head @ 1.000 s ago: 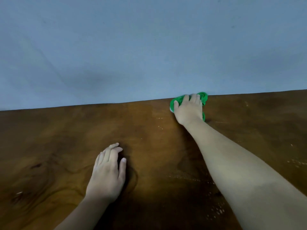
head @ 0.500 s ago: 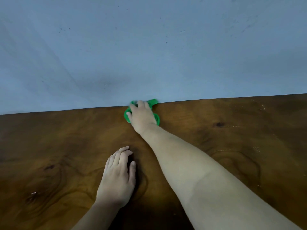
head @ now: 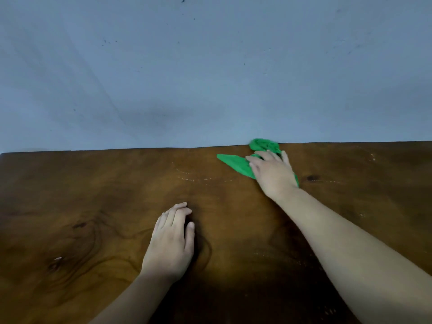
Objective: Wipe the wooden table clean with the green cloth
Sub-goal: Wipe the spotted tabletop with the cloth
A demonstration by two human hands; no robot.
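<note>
Plain room: wooden table (head: pixel 93 206), bluish wall (head: pixel 210 78)

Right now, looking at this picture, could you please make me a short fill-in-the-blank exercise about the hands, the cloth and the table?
1. The right hand presses on a cloth whose colour is ____.
2. The left hand lies flat on the bare ____ table.
3. The cloth lies near the table's ____ edge, by the wall.
4. The hand that touches no cloth is the ____ one.

Missing words: green; wooden; far; left.

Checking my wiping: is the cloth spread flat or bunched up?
Bunched: the cloth sits crumpled under the right hand, one flap trailing left.
</note>
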